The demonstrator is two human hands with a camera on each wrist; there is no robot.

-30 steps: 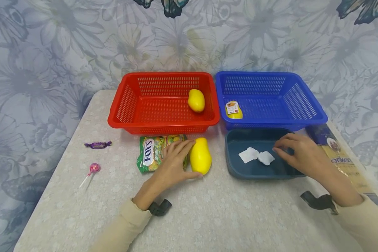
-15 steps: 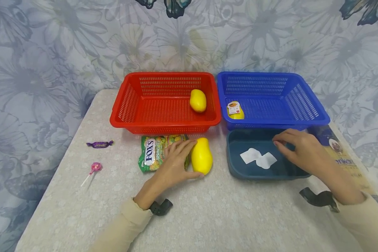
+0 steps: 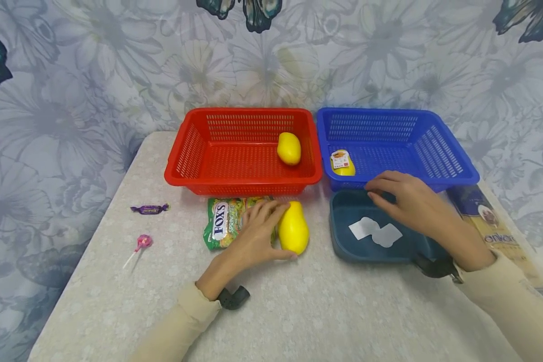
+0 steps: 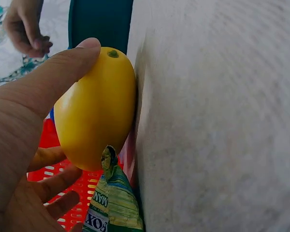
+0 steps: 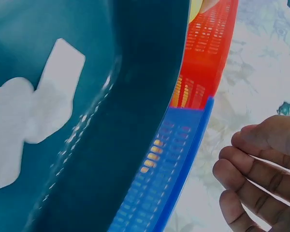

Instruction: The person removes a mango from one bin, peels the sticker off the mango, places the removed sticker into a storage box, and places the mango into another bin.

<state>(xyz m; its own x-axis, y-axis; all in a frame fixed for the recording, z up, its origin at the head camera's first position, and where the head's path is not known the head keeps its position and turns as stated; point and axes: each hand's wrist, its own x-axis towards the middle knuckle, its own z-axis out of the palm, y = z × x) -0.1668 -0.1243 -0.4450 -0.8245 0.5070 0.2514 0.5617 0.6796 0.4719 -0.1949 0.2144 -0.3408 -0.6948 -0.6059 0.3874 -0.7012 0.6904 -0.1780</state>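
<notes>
A yellow mango point(image 3: 294, 229) lies on the table, and my left hand point(image 3: 250, 240) holds it from its left side. In the left wrist view the thumb point(image 4: 70, 65) rests at the mango's stem end, with fingers at the other end. Under that hand, partly hidden, is a green bag of Fox's candy point(image 3: 226, 221). My right hand point(image 3: 412, 203) hovers over the dark teal tub point(image 3: 359, 256), fingers loosely curled, nothing visible in them. Two white paper pieces point(image 3: 386, 235) lie side by side in the tub.
Behind stand a red basket point(image 3: 235, 182) with one mango point(image 3: 289, 149) and a blue basket point(image 3: 457, 178) with a mango carrying a white label point(image 3: 340, 159). A purple-wrapped candy point(image 3: 150, 209) and a pink lollipop point(image 3: 143, 242) lie left. A printed packet point(image 3: 498, 236) lies right.
My right hand has moved left and toward the back over the tub. The right white paper lies flatter and squarer than a second ago. My left hand stays at the mango.
</notes>
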